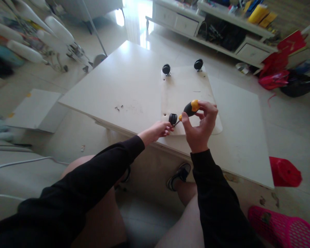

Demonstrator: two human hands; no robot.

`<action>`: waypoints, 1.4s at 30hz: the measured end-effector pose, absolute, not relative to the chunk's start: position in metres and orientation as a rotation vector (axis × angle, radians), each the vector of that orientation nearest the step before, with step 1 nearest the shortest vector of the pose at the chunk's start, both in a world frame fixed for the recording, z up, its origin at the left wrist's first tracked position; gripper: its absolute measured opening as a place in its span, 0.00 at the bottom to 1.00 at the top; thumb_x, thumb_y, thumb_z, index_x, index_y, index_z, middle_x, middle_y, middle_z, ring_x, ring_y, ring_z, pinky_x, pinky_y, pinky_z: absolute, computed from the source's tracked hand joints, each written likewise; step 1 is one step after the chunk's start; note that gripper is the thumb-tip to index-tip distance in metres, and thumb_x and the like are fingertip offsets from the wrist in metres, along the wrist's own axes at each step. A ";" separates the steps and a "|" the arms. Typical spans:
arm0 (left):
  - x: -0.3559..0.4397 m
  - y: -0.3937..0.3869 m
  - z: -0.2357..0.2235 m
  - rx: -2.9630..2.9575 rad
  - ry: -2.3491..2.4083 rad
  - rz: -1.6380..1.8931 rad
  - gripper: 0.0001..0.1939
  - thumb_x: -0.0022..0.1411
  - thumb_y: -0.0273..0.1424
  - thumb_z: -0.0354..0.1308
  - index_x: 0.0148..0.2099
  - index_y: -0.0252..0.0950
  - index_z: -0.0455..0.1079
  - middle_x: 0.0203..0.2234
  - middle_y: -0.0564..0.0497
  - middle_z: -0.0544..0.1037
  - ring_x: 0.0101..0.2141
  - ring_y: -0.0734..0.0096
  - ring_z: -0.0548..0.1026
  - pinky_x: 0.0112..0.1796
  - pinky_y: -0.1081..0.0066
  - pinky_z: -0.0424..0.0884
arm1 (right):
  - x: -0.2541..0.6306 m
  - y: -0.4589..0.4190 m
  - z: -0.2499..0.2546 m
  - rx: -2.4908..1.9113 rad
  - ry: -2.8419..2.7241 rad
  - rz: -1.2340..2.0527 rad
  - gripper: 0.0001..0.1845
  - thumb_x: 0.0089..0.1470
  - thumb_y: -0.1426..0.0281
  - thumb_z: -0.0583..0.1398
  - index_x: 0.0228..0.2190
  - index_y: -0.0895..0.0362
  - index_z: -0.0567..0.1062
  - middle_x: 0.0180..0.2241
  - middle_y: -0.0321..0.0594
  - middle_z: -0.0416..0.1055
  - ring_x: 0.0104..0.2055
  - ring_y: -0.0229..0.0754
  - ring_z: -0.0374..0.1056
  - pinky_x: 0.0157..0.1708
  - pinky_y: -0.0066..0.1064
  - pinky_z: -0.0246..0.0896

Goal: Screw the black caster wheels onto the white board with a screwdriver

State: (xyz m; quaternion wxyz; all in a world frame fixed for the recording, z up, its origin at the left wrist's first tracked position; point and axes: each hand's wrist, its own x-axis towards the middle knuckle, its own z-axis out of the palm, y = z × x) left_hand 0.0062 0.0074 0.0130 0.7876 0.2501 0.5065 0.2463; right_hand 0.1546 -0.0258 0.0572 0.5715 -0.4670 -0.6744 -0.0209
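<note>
A white board [183,84] with rounded corners lies on the white table [100,82]. Black caster wheels [166,69] stand at its two far corners, and another caster [173,119] is at the near left corner. My right hand [200,125] grips a yellow-and-black screwdriver [190,109], tilted with its shaft pointing down-left to the base of the near caster. Beside the screwdriver's tip, my left hand [162,130] has its fingers curled and pinched; whatever is between them is too small to make out.
Several small screws [119,108] lie on the table left of the board. A white cabinet [175,20] stands beyond the table. On the floor at the right are a red object [285,171] and a pink basket [286,224]. A white box [33,110] sits at the left.
</note>
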 end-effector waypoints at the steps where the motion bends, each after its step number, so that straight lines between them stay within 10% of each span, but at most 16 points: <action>1: 0.006 0.007 0.013 0.539 1.093 0.532 0.08 0.69 0.22 0.59 0.34 0.30 0.74 0.25 0.49 0.76 0.20 0.82 0.63 0.23 0.78 0.59 | 0.154 -0.026 0.057 -1.112 -1.567 -0.073 0.24 0.60 0.60 0.67 0.55 0.45 0.69 0.50 0.39 0.70 0.51 0.43 0.72 0.40 0.37 0.79; 21: 0.008 0.009 0.008 0.534 1.089 0.569 0.08 0.68 0.21 0.60 0.33 0.29 0.74 0.25 0.49 0.76 0.19 0.83 0.63 0.22 0.78 0.58 | 0.151 -0.028 0.057 -1.085 -1.564 0.095 0.24 0.64 0.68 0.58 0.60 0.46 0.68 0.58 0.45 0.72 0.60 0.49 0.75 0.53 0.50 0.79; 37: 0.007 0.009 0.004 0.540 1.079 0.568 0.08 0.67 0.22 0.59 0.33 0.30 0.74 0.24 0.49 0.76 0.19 0.82 0.63 0.22 0.79 0.58 | 0.148 -0.027 0.057 -1.128 -1.435 0.054 0.26 0.58 0.64 0.68 0.56 0.45 0.72 0.54 0.41 0.69 0.52 0.43 0.74 0.41 0.36 0.79; 42: 0.008 0.009 0.003 0.536 1.090 0.573 0.07 0.67 0.22 0.60 0.33 0.30 0.74 0.26 0.48 0.77 0.18 0.83 0.62 0.21 0.78 0.58 | 0.149 -0.029 0.057 -1.092 -1.489 0.165 0.26 0.63 0.68 0.57 0.62 0.45 0.66 0.59 0.43 0.72 0.60 0.46 0.75 0.52 0.44 0.79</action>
